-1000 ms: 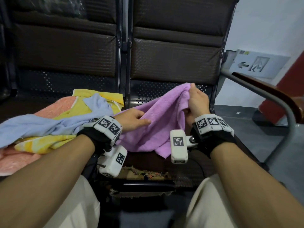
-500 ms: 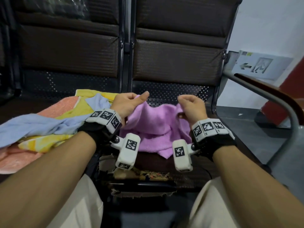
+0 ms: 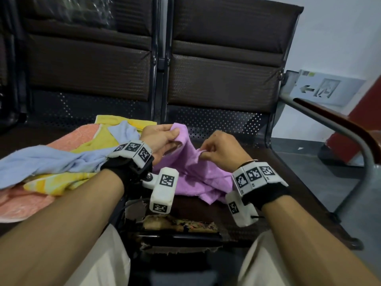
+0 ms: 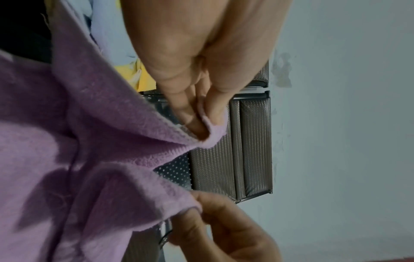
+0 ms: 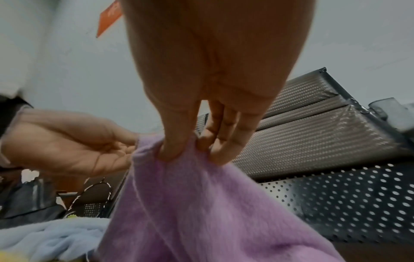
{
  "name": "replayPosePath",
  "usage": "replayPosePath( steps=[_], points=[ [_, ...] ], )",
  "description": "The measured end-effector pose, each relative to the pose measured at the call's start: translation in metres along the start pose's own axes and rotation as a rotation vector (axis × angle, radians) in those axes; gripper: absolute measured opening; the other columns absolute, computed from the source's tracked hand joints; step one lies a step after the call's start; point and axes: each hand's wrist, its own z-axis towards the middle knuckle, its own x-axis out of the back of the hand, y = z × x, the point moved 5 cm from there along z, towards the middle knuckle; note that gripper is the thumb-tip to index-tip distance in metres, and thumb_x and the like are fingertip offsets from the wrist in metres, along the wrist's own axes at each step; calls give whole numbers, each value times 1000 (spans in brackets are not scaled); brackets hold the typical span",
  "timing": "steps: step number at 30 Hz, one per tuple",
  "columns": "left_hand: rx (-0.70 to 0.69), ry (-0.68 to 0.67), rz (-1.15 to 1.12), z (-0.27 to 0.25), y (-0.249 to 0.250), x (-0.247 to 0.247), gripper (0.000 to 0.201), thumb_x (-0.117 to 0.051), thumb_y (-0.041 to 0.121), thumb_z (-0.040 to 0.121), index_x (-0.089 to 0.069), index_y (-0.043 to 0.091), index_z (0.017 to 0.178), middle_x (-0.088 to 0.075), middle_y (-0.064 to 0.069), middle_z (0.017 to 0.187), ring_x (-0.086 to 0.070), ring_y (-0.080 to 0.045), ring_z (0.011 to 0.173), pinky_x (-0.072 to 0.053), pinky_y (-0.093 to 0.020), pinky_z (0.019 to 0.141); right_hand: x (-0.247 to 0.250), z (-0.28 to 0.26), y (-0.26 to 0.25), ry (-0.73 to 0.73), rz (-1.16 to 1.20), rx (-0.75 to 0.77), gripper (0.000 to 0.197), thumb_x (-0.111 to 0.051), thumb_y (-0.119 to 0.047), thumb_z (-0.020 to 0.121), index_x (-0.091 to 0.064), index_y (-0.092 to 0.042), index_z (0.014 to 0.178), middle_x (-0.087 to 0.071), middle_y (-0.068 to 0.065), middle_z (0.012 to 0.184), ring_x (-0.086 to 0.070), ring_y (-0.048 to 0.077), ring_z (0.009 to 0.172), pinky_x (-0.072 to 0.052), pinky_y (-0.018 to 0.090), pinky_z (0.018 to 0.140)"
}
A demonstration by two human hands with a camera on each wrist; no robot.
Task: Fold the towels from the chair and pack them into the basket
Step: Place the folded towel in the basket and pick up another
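A purple towel (image 3: 193,172) lies bunched on the right chair seat (image 3: 278,174), partly lifted. My left hand (image 3: 165,137) pinches its upper left corner (image 4: 208,131) between thumb and fingers. My right hand (image 3: 218,149) pinches another edge of the same towel (image 5: 179,154) a short way to the right. The rest of the purple cloth (image 5: 212,221) hangs down from both pinches onto the seat. No basket is in view.
On the left seat lies a heap of towels: light blue (image 3: 47,159), yellow (image 3: 61,180), orange-pink (image 3: 18,201). Dark chair backrests (image 3: 222,79) rise behind. A metal armrest (image 3: 342,129) curves at the right, floor beyond. The seat's front edge (image 3: 179,223) is torn.
My left hand rose from lying on the towel to pinching a corner. My right hand let go of the high fold, came down and nearer me, and now pinches a new edge.
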Motion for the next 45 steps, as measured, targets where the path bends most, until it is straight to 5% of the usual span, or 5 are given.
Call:
replayPosePath(
  steps=[6, 24, 37, 41, 45],
  points=[
    [-70, -73, 216, -8, 1, -6, 26, -57, 5, 91, -61, -4, 115, -61, -20, 99, -56, -26, 78, -49, -32, 66, 14, 2, -24, 124, 303, 77, 8, -69, -26, 84, -71, -19, 80, -68, -6, 76, -60, 8, 73, -45, 21, 69],
    [-175, -314, 474, -19, -3, -22, 22, -61, 15, 89, -69, 6, 107, -62, -18, 91, -52, -23, 80, -47, -30, 72, 6, 5, 2, 227, 286, -130, 12, -68, -33, 84, -69, -23, 78, -64, -10, 71, -56, -2, 69, -36, 0, 56],
    [-443, 37, 638, -11, 22, 20, 26, -45, 1, 87, -61, 18, 75, -55, 4, 67, -47, -5, 60, -39, -16, 55, 9, -10, -6, -10, 19, 72, 25, -73, -27, 75, -59, -14, 59, -59, 2, 56, -56, 17, 57, -40, 30, 56],
    [-433, 127, 659, -11, 31, 42, 31, -39, 0, 88, -53, 19, 68, -50, 7, 67, -44, -4, 64, -35, -21, 61, 3, -18, 3, -170, -90, 73, 39, -73, -54, 72, -62, -19, 58, -58, -2, 53, -48, 7, 49, -33, 18, 48],
    [-408, 231, 730, -13, 40, 64, 23, -39, 4, 88, -57, 10, 75, -54, -2, 72, -49, -18, 77, -37, -29, 72, -10, -31, 32, -411, -465, -61, 52, -56, -75, 72, -50, -25, 60, -53, -11, 61, -47, 8, 58, -31, 27, 71]
  ],
)
